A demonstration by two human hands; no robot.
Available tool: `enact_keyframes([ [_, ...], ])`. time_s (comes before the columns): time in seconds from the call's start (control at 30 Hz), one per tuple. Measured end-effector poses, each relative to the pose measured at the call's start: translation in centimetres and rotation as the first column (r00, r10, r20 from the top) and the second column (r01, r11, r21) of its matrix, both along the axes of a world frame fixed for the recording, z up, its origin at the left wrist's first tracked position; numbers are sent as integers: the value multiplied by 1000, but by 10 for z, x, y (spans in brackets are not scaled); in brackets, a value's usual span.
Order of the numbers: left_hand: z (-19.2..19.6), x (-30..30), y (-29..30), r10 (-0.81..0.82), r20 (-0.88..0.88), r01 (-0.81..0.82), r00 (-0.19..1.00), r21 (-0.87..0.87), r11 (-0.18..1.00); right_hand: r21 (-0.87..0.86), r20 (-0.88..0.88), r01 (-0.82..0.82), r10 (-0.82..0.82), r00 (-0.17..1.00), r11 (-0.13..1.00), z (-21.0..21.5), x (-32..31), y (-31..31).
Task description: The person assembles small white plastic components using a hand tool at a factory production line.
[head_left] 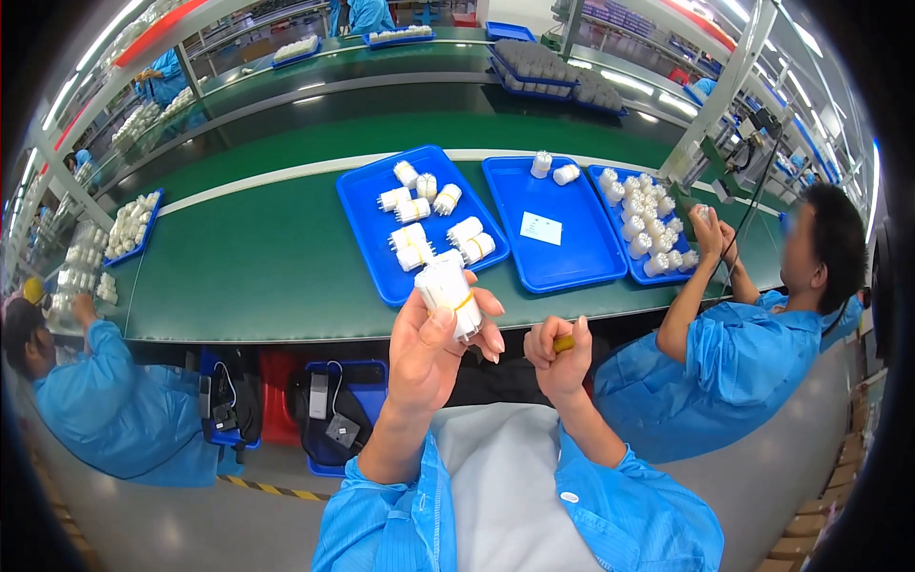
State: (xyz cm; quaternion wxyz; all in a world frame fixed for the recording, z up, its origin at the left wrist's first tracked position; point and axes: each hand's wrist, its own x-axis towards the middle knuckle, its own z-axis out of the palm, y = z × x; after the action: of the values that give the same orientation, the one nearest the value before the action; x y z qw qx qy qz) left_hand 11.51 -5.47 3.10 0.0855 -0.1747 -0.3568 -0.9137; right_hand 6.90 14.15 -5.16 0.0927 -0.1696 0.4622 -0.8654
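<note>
While your left hand (pixel 429 348) was raised over your lap, its fingers were clamped around a white cylindrical part (pixel 448 294) banded with a thin yellow strip; your palm hid the part's lower end, so its base could not be made out. Your right hand (pixel 558 355) was curled into a fist around a small yellow-tipped tool (pixel 564 343), and only that rounded tip showed, the rest being buried in your grip. The two hands were near each other but apart, just short of the green surface (pixel 257 257).

Beyond the part, a blue plastic tray (pixel 367 214) with a raised rim held similar white ribbed pieces lying loose. A second blue tray (pixel 572 253) carried two white pieces and a flat white card (pixel 541 228). A third tray (pixel 610 181) was packed with white pieces, its far corner covered by the hands of the person on your right (pixel 762 334), whose held object was too small to tell. The surface looked smooth and matte, bending toward the rim. On your left, another person in a blue coat (pixel 105 400) was cut off by the dark edge. Your own blue sleeves (pixel 629 515) looked thin and slightly glossy.
</note>
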Motion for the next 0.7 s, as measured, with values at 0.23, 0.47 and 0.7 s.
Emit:
enact_keyframes([
  [0.23,6,7,3,-38,-160,52,986,85,995,36,-1,-82,82,997,996,-15,23,-10],
  [0.47,11,5,7,200,-469,-255,860,-54,965,80,54,-162,158,986,984,-27,38,-14],
  [0.7,14,-8,-4,342,-785,-798,516,-296,526,95,69,-142,136,988,985,-26,34,-12],
])
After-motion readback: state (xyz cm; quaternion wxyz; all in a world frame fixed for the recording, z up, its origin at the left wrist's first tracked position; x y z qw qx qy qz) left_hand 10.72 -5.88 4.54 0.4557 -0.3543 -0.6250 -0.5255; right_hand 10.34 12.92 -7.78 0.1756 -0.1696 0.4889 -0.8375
